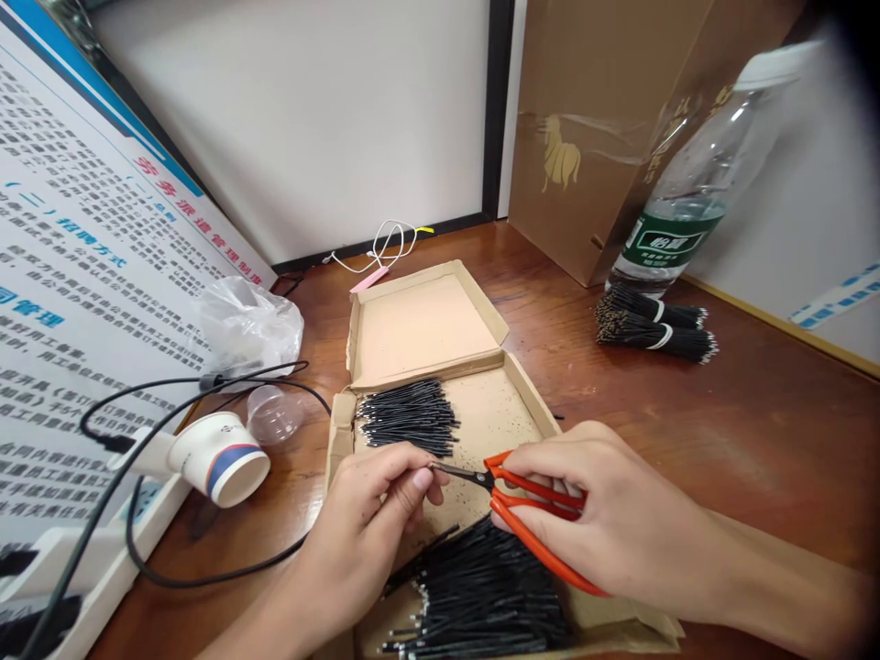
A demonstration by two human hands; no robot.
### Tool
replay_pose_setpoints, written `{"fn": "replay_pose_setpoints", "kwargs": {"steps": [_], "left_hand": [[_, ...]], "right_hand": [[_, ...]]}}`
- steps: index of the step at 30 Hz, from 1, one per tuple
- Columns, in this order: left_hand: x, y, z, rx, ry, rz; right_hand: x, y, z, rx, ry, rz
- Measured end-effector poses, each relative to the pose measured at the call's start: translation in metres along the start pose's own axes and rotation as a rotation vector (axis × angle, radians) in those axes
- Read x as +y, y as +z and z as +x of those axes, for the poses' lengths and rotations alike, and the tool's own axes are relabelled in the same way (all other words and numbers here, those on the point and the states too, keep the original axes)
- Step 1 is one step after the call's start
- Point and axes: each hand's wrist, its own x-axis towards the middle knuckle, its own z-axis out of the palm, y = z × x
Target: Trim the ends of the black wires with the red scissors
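My right hand is closed around the orange-red handles of a pair of scissors, whose dark blades point left. The blade tips meet the fingertips of my left hand. Thumb and forefinger of that hand are pinched together on something tiny, mostly hidden by the fingers. Below both hands, a large heap of short black wires with pale ends lies in the near part of an open cardboard box. A smaller, neater stack of black wires sits in the box's far left corner.
Two banded bundles of black wires lie at the right beside a water bottle and a tall brown carton. At left are a tipped paper cup, a clear plastic cup, a plastic bag, black cables and a power strip.
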Motion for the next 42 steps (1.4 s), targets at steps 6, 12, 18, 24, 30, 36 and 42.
{"fn": "replay_pose_setpoints", "kwargs": {"steps": [6,12,18,24,30,36,42], "left_hand": [[0.0023,-0.0008,0.0017,-0.014,-0.001,-0.001],[0.0030,-0.0022,0.0016,-0.025,0.024,0.049],[0.0021,-0.0015,0.0006,-0.023,0.032,0.059],[0.0020,-0.0023,0.0006,-0.024,0.043,0.060],[0.0008,-0.0017,0.0000,-0.020,0.035,0.047],[-0.0002,-0.0007,0.0017,-0.019,0.045,0.060],[-0.0008,-0.0017,0.0011,-0.025,0.030,0.047]], "right_hand": [[0.0013,-0.0013,0.0005,0.002,-0.015,-0.055],[-0.0003,-0.0013,-0.0004,-0.004,-0.056,-0.032],[0.0008,-0.0010,-0.0014,0.019,-0.009,-0.025],[0.0013,-0.0025,0.0008,0.009,-0.025,-0.018],[0.0004,-0.0013,0.0001,0.013,-0.022,0.000],[0.0005,-0.0011,-0.0004,0.023,-0.003,-0.009],[0.0016,-0.0015,0.0014,0.021,-0.031,-0.032]]}}
